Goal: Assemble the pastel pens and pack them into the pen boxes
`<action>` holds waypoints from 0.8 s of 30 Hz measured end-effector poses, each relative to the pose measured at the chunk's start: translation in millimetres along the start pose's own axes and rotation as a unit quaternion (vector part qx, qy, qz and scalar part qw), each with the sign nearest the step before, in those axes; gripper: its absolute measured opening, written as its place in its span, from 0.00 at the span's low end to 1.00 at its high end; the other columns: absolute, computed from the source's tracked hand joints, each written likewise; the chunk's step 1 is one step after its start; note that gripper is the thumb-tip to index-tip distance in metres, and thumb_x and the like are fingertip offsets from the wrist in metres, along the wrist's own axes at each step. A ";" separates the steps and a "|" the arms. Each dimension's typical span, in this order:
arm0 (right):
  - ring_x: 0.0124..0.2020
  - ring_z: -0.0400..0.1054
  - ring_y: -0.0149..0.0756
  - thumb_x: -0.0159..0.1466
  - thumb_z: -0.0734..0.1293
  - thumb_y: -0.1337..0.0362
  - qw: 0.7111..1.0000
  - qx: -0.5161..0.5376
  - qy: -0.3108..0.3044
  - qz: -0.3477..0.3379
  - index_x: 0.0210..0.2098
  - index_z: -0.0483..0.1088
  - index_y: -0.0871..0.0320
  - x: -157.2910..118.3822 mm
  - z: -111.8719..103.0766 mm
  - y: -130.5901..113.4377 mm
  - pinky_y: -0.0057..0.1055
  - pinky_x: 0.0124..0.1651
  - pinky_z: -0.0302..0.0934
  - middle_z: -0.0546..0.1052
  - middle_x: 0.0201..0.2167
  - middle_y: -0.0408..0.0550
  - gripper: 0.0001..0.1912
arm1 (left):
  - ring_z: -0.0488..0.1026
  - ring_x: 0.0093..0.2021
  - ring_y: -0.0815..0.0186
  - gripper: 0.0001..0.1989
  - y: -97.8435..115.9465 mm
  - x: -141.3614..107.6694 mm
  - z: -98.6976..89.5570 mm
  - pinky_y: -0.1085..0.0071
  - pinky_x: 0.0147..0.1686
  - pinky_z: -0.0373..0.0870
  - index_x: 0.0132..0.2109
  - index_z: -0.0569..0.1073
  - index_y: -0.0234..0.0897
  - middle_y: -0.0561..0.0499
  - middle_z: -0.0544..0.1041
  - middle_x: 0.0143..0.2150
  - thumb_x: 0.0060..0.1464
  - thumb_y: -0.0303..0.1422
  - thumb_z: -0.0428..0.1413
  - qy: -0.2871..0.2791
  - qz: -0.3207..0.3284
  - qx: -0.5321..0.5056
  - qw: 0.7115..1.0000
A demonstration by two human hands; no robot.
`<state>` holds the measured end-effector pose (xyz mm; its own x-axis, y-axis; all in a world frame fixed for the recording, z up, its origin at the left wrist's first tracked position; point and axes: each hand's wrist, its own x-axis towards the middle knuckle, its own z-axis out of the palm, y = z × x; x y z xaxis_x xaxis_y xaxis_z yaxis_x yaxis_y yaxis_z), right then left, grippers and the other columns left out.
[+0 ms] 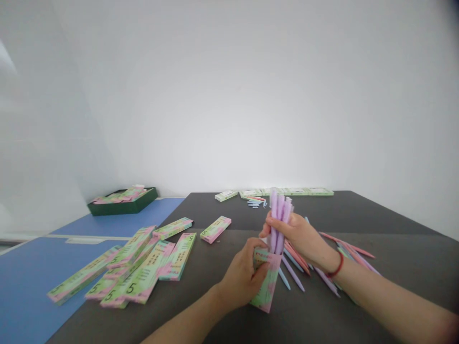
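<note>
My left hand grips a green and pink printed carton, held upright with its top end uppermost. Just above, my right hand, with a red cord at the wrist, closes round a bundle of purple pens. The lower ends of the bundle meet the carton's top; how far they reach inside is hidden. Behind and beneath the right hand lie loose pens, among them red pens, a purple pen and blue ones.
Several similar cartons lie piled at the left. One carton lies alone near the middle. A dark green tray of cartons stands on the blue surface. Pale boxes and small pens lie along the back; red pens lie at right.
</note>
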<state>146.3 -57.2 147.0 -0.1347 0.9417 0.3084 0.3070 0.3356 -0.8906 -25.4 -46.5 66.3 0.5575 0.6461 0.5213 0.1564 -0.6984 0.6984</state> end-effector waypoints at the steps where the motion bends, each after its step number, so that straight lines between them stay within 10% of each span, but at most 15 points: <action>1: 0.26 0.70 0.35 0.63 0.61 0.52 1.000 -0.008 0.002 -0.003 0.27 0.73 0.59 -1.5 -1.4 -1.1 0.28 0.32 0.62 0.78 0.26 0.46 0.18 | 0.64 0.34 0.66 0.13 0.0 0.7 -0.9 0.67 0.38 0.61 0.47 0.58 0.39 0.52 0.65 0.38 0.56 0.26 0.50 0.007 -0.012 -0.001 1.000; 13: 0.26 0.70 0.36 0.58 0.66 0.47 0.991 0.111 0.059 0.044 0.22 0.70 0.59 16.1 5.6 22.0 0.29 0.30 0.64 0.79 0.30 0.50 0.21 | 0.70 0.39 0.66 0.21 -24.0 15.7 17.4 0.68 0.40 0.68 0.51 0.50 0.40 0.49 0.70 0.43 0.56 0.27 0.53 0.077 -0.012 -0.054 0.996; 24: 0.29 0.72 0.38 0.62 0.63 0.49 0.994 0.095 0.062 -0.003 0.26 0.71 0.60 6.1 10.1 16.3 0.30 0.32 0.64 0.78 0.29 0.50 0.20 | 0.68 0.52 0.60 0.25 -21.4 -9.8 -15.9 0.61 0.51 0.65 0.59 0.50 0.38 0.41 0.66 0.55 0.59 0.32 0.50 0.024 0.030 0.019 0.999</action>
<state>141.0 -46.3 131.0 -0.0150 0.9392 0.3431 0.1211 0.3423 -0.9317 -47.2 -32.9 54.0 0.5268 0.6157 0.5860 0.1545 -0.7473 0.6462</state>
